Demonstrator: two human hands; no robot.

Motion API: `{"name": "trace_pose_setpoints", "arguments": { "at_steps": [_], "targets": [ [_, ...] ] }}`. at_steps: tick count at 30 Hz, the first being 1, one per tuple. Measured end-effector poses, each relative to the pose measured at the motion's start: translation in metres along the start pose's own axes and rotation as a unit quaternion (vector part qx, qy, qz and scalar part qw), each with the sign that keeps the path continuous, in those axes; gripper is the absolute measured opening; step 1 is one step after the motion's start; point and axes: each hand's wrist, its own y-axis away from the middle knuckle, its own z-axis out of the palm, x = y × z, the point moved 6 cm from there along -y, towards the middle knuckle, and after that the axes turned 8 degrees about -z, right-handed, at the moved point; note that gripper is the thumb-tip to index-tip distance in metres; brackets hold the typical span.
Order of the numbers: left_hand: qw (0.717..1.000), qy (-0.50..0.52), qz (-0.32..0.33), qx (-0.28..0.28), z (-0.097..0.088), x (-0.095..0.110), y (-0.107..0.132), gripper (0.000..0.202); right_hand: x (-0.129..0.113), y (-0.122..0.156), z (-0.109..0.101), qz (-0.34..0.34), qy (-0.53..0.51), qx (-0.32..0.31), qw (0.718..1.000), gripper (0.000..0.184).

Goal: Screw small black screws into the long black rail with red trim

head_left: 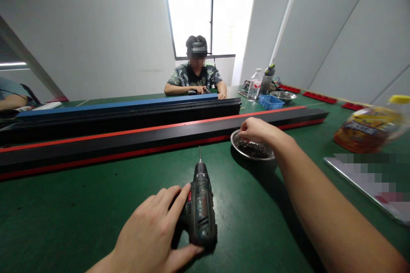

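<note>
A black cordless drill (202, 211) lies on its side on the green table, its long thin bit pointing away from me. My left hand (153, 226) is closed around its handle, with the thumb near the rear end of the body. To the right, my right hand (256, 130) dips over the far-left rim of a metal bowl (235, 152). Small dark pieces (253, 149), perhaps screws, fill the bowl. The right fingers are bent together at the pieces; what they pinch is hidden. Behind both hands runs a long black bar with red edges (153, 136).
Beyond the bar lie stacked black and blue lengths (128, 104). A person (197, 76) sits opposite, hands at the stack. A blue basket (270, 102), a water bottle (255, 85) and another metal bowl (283, 96) stand at back right. Nearer are an orange-brown jug (365, 130) and a flat silver-edged device (358, 185).
</note>
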Motion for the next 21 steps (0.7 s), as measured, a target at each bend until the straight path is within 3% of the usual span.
{"name": "trace_pose_setpoints", "arguments": {
  "at_steps": [6,11,16,21],
  "targets": [
    [1.0,0.0,0.016,0.017,-0.001,0.001,0.0,0.09,-0.054,-0.004,0.016,-0.105,-0.175,0.024,0.979,0.019],
    [0.999,-0.02,0.02,0.021,-0.002,0.002,0.001,0.091,-0.092,-0.007,0.051,-0.137,-0.185,0.046,0.972,0.017],
    [0.999,-0.029,0.015,0.013,0.001,0.003,0.003,0.091,-0.096,-0.009,0.077,-0.119,-0.174,0.138,0.968,0.012],
    [1.0,-0.026,-0.003,-0.015,0.007,0.001,0.003,0.09,-0.084,-0.017,0.111,-0.116,-0.309,0.136,0.934,0.014]
  ]
}}
